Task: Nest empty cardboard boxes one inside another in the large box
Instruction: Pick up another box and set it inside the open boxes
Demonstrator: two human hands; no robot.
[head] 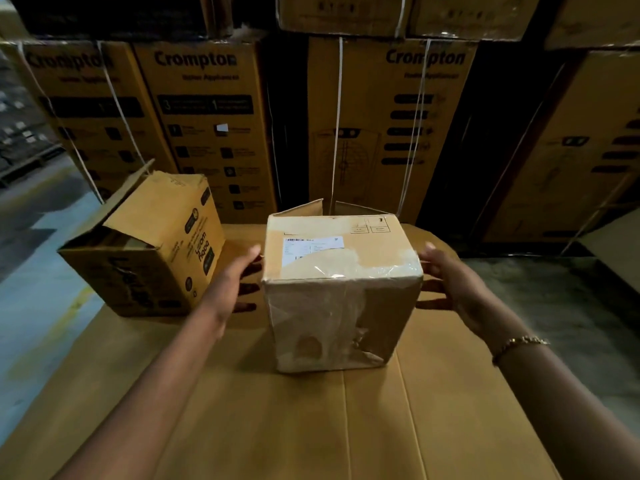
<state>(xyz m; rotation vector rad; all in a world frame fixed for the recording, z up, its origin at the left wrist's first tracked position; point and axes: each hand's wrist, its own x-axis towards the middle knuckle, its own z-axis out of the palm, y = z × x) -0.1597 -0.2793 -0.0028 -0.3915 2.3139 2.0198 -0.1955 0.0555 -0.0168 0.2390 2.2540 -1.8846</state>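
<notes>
Stacked Crompton cartons (pixel 207 116) behind; flat cardboard sheet (pixel 311 427) carries taped box (pixel 339 289) mid-sheet, left hand (pixel 235 282) and right hand (pixel 453 285) flanking its sides, fingers straight, contact unclear, printed box (pixel 156 244) tipped over at far-left corner.

Left hand (pixel 239 280) and right hand (pixel 450 284) held out front, palms turned toward each other, fingers spread and, it seems, straight.

Taped, labelled box (pixel 341 289) sits square in the middle; printed box (pixel 149 247) lies tipped on its side at left, flaps open.
</notes>
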